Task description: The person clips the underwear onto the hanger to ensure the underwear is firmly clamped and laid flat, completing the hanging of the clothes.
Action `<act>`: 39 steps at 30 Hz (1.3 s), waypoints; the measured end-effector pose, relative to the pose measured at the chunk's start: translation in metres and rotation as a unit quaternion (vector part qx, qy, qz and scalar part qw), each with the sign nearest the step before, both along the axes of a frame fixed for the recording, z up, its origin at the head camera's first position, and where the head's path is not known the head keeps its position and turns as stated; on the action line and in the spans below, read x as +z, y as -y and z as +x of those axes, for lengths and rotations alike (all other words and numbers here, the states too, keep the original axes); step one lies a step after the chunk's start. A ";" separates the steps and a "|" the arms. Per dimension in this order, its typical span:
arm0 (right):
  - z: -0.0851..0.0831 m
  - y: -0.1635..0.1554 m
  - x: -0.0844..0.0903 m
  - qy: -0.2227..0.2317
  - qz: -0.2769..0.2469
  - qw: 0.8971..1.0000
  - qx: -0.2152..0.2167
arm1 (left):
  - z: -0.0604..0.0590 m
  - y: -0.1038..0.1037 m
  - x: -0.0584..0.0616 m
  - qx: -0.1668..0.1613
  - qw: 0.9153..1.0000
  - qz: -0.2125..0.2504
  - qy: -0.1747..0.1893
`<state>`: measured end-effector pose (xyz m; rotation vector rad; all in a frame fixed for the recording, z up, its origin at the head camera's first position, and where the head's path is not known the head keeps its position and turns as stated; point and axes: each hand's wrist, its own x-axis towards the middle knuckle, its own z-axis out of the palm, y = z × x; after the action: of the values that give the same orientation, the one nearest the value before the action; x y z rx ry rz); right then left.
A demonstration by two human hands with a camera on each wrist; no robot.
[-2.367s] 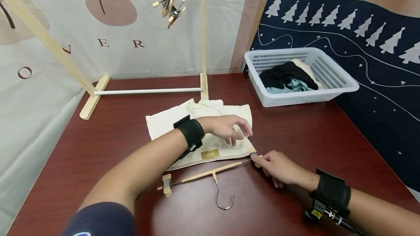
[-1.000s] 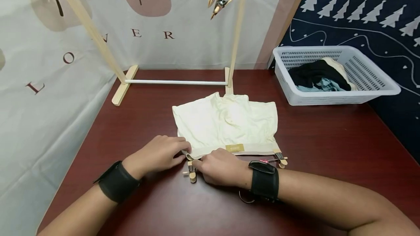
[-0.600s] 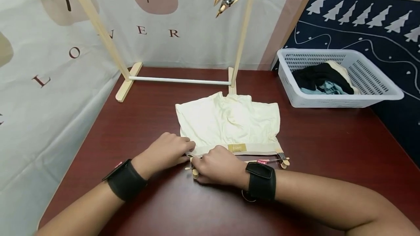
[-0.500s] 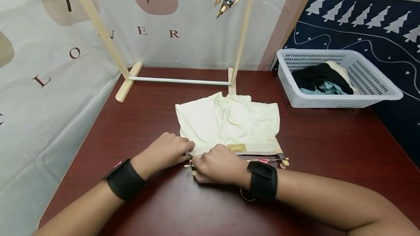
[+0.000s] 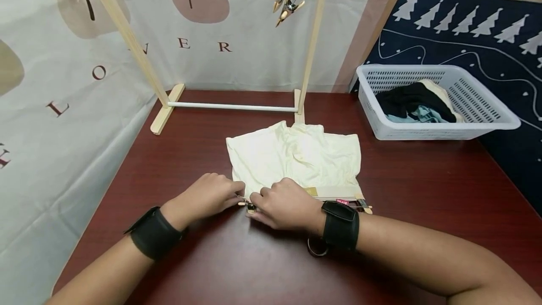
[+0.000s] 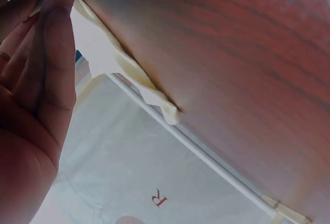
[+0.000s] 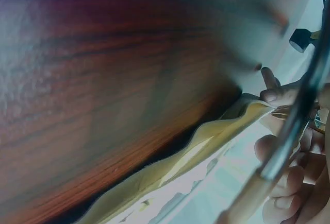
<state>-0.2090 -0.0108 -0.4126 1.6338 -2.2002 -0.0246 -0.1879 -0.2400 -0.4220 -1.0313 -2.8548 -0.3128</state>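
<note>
Cream shorts [image 5: 292,159] lie flat on the dark red table, waistband toward me. At the waistband's left corner my left hand [image 5: 207,195] pinches the fabric between thumb and fingers. Right beside it, my right hand [image 5: 288,205] grips the left wooden clip [image 5: 251,207] of a clip hanger. The clip's mouth meets the waistband corner, partly hidden by fingers. The hanger's other clip [image 5: 363,205] bites the right end of the waistband. My right hand and wrist cover most of the bar; its hook [image 5: 317,247] shows below the wrist. The hanger bar [image 7: 258,183] crosses the right wrist view.
Behind the shorts stands a wooden rack with a white lower rod [image 5: 233,106]. Other clip hangers [image 5: 290,1] hang from it at the top. A white basket [image 5: 444,131] holding black, blue and cream clothes sits at the back right.
My right hand has gone from the right clip to the left one, and my left hand from above the shorts to the left corner. Lately the left clip has risen against the waistband.
</note>
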 end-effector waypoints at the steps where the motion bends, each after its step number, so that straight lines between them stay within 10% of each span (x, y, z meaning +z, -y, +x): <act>1: -0.001 0.000 0.000 -0.005 -0.004 1.000 0.000 | 0.000 0.000 0.000 -0.001 1.000 0.004 0.001; 29: -0.009 0.003 -0.007 -0.003 -0.002 1.000 -0.022 | 0.001 0.001 0.001 -0.017 0.999 0.047 -0.017; 39: -0.016 -0.016 0.014 0.108 0.051 0.990 -0.073 | 0.009 -0.004 -0.005 -0.011 1.000 0.006 -0.015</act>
<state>-0.2250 0.0049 -0.3983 1.5897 -2.5191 -0.0012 -0.1790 -0.2357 -0.4266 -1.0558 -2.8145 -0.3136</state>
